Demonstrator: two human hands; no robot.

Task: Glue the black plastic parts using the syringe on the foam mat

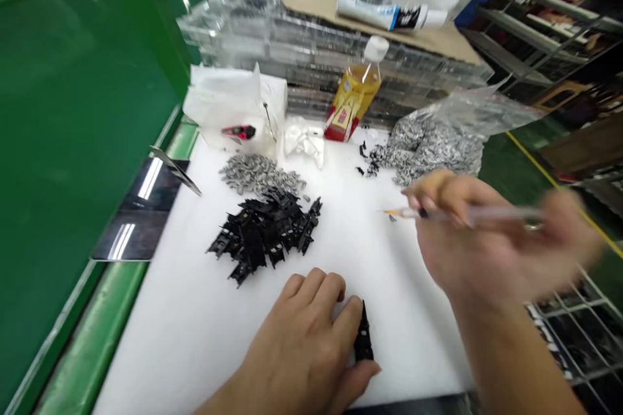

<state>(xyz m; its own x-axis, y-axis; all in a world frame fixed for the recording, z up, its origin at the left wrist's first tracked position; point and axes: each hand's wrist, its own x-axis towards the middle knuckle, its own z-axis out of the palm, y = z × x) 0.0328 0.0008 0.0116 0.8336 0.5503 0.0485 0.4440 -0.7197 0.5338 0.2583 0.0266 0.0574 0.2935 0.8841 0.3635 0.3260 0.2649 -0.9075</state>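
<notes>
My left hand (306, 337) rests on the white work surface (204, 350), its fingers curled round a small black plastic part (364, 338), with the thumb at the part's near end. My right hand (481, 253), blurred by motion, is raised to the right and grips a slim translucent syringe (501, 213). Its orange-yellow tip points left, above a tiny dark piece (392, 218). Beyond my left hand lies a pile of similar black plastic parts (263, 230). Behind that pile is a heap of small grey pieces (257, 174).
A drink bottle (354, 97) stands at the back, before stacked clear trays (233, 32) bearing a white tube (370, 11). To the right sits a plastic bag of silvery pieces (438, 139). Tweezers (175, 170) lie over a dark phone-like slab (139, 214) at left, beside a green wall.
</notes>
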